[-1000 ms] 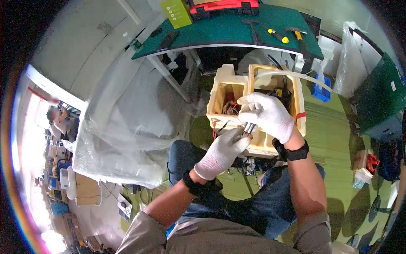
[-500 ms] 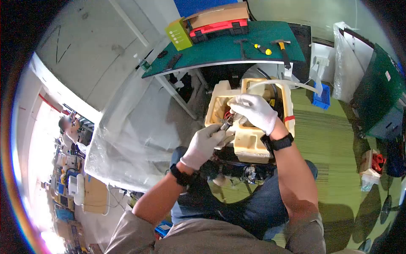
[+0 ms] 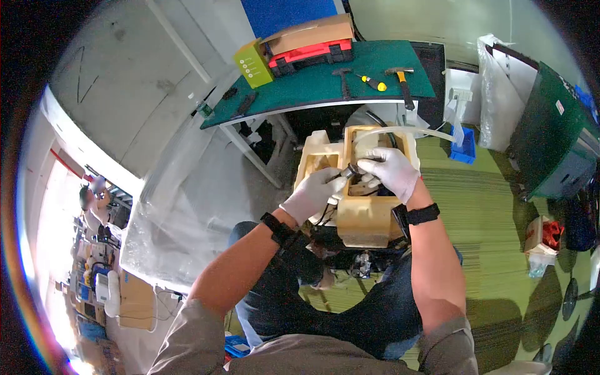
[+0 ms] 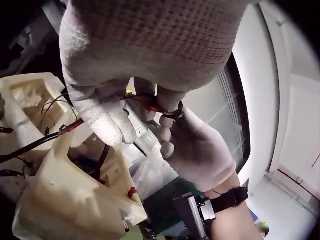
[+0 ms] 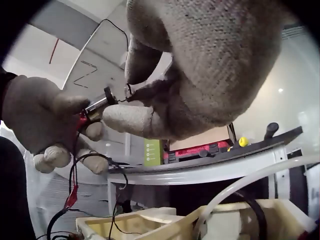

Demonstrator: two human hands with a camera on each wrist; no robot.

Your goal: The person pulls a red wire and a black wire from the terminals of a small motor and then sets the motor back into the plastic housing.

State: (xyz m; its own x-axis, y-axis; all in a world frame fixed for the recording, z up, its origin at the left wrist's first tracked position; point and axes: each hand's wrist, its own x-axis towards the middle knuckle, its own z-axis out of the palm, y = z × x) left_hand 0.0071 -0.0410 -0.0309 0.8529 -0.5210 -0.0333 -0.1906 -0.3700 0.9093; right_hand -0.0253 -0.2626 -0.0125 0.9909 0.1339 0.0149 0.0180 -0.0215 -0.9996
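Note:
The white-gloved left hand (image 3: pixel 312 191) pinches a small metal cylinder (image 5: pixel 99 104) with a dark ring at its end. Red and black wires (image 5: pixel 73 172) hang from the cylinder. Close beside that end, the gloved right hand (image 3: pixel 395 175) pinches a small wire piece (image 5: pixel 128 92) between thumb and finger; its exact shape is unclear. Both hands are above a cream plastic housing (image 3: pixel 365 220), whose open compartments hold wires. In the left wrist view the left hand (image 4: pixel 145 55) covers most of the cylinder, and the right hand (image 4: pixel 202 150) is beyond it.
A green-topped table (image 3: pixel 300 92) behind the housing bears hammers, a yellow-black screwdriver (image 3: pixel 374 82), a red-black toolbox (image 3: pixel 310 55) and a green box (image 3: pixel 253 64). A translucent hose (image 3: pixel 425 130) arches over the housing. A blue bin (image 3: pixel 463 147) stands right; plastic-wrapped sheeting (image 3: pixel 181 212) is left.
The head view has shifted, bringing more of the table into sight. Both hands have stayed close together; the cylinder now lies flatter, pointing toward the right hand's fingertips.

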